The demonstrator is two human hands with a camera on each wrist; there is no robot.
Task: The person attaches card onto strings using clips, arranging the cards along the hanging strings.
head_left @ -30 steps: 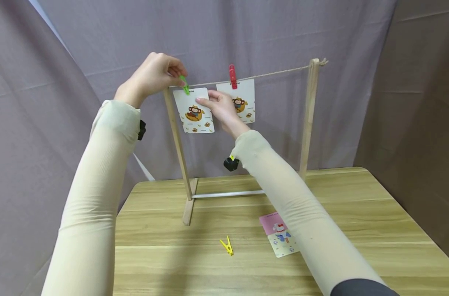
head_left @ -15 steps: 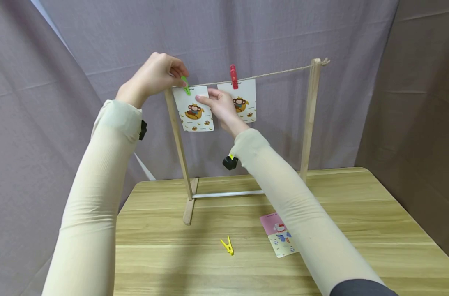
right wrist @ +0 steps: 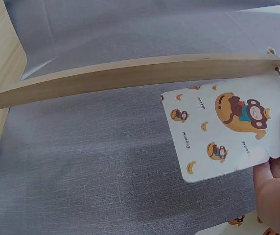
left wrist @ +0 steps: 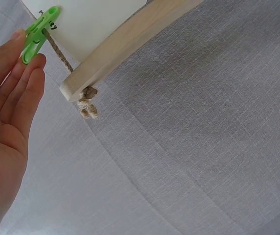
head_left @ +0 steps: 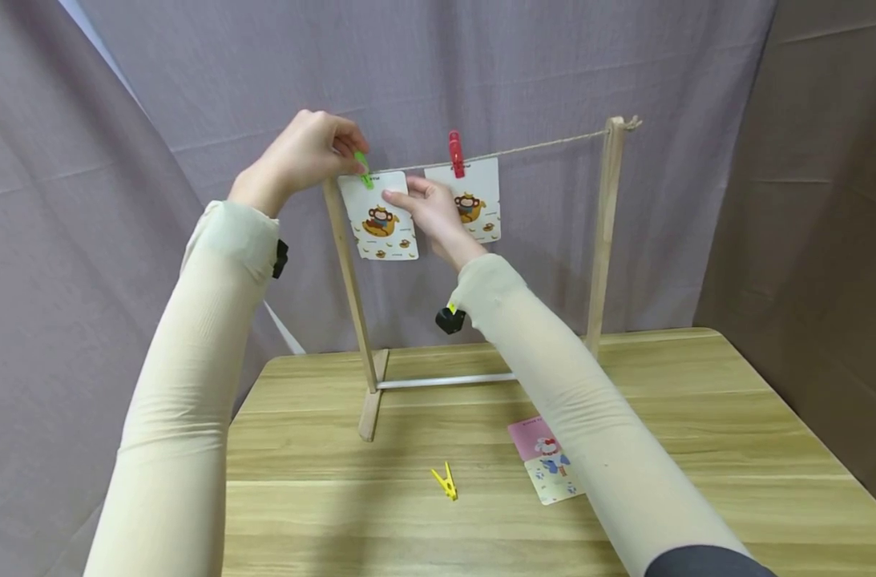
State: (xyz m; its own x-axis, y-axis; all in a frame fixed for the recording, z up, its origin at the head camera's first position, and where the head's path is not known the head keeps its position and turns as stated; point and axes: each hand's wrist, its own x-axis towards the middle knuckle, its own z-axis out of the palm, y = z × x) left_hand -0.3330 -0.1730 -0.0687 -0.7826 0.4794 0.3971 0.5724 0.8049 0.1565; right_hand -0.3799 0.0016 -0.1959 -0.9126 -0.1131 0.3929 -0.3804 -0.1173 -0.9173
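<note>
My left hand pinches a green clothespin between thumb and fingers, at the left end of a twine line. The clothespin sits over the line at the top edge of a white card with a monkey and bananas printed on it. My right hand holds that card by its right edge, thumb on the printed face and fingers behind. To its right a second monkey card hangs from the line under a red clothespin, partly hidden by my right hand.
Wooden posts, left and right, carry the twine, with a white crossbar low between them. On the table lie a yellow clothespin and a pink-and-yellow card, partly under my right forearm in view.
Both hands keep their holds on the green clothespin and the card. The card has shifted up and back down slightly; the head view has drifted a little.
</note>
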